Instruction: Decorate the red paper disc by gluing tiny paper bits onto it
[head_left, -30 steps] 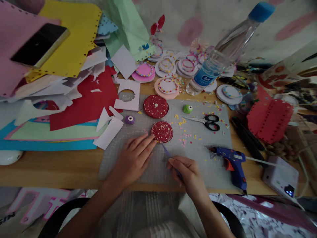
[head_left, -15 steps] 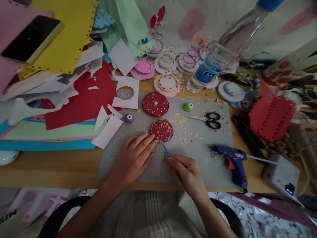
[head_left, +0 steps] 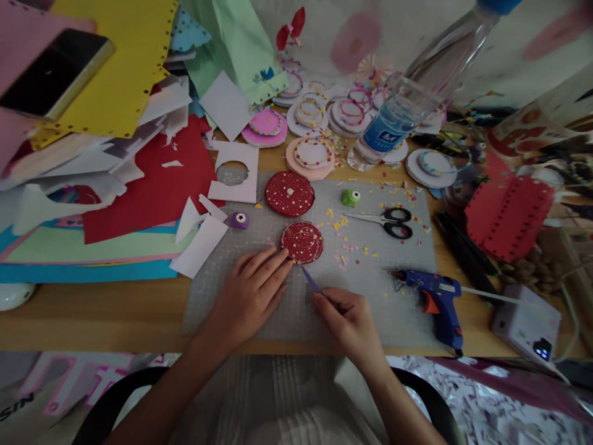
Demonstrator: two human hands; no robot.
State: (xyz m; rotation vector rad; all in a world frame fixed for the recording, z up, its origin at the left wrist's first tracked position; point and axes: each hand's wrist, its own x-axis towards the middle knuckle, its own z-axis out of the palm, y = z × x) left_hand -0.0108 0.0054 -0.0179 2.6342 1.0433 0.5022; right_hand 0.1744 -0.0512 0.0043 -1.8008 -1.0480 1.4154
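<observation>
The step in hand seemed to be fine work at the near edge of the small red disc, which lay on the grey mat; the next move, I think, called for a steady point. The left hand lay flat, fingers stretched to this edge, while the right hand, fingers curled, pinched a thin purple tool aimed there.

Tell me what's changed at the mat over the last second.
Nothing on the mat visibly moved, and nothing was picked up or let go; only the camera view shifted slightly. The left hand still touches the small red disc, the right hand still holds the purple tool, and the scissors and glue gun lie as before.
</observation>
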